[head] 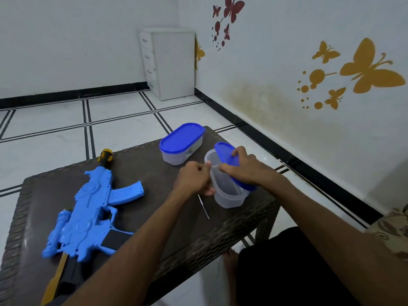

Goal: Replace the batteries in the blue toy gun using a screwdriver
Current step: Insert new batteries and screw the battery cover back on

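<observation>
Over on the left of the dark woven table point(220, 237), the blue toy gun point(88, 208) is laid flat on its side, muzzle end with its yellow and black tip pointed away toward the far edge, stock hanging near the front-left corner. A dark rectangular patch is seen on its grip area. It is touched by neither hand and is kept well apart from the containers.

Moving along to the middle, the left hand point(194, 180) is seen with fingers curled in tight against the near-left wall of the clear container point(227, 186). A thin metal shaft of the screwdriver point(203, 206) sticks out from beneath that fist and slopes down toward the front edge; whether the tool is gripped or merely lying under the hand cannot be told.

Behind, a second container with its blue lid pressed on point(182, 143) is stood near the far edge, untouched.

And on the right, the right hand point(242, 166) is clamped on the loose blue lid point(227, 155), thumb and fingers wrapped over it. The lid is held tilted across the open container's right rim, one end raised, the other dipped past the near corner.
</observation>
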{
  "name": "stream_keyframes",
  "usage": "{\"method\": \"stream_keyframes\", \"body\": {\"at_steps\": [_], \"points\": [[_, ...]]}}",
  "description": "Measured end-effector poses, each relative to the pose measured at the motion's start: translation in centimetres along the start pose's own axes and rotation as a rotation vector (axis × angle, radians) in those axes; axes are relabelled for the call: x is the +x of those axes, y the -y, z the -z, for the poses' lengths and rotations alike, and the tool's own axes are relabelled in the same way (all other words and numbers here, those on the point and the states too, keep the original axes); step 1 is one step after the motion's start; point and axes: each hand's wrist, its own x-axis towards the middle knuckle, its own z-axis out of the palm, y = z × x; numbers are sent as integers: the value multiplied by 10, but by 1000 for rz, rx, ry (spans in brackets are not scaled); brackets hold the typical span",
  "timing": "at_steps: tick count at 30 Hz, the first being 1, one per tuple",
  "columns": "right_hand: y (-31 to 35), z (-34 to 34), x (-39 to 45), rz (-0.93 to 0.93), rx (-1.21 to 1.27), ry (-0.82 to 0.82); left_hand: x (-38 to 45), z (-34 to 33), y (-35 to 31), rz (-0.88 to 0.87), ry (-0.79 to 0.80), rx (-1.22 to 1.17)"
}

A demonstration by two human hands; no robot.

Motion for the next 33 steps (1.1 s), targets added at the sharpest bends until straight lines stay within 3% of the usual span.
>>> {"method": "stream_keyframes", "body": {"at_steps": [8,23,29,33], "points": [[26,-9,-16,74,-444,-121,-1,-1,4,36,-13,-162],[15,-32,-27,144,-619,-162,1,2,3,55,-63,-200],[9,-24,-34,150,-487,-96,10,3,-4,118,-78,-256],[9,11,5,86,-91,-154,12,8,-8,150,-50,-265]]}}
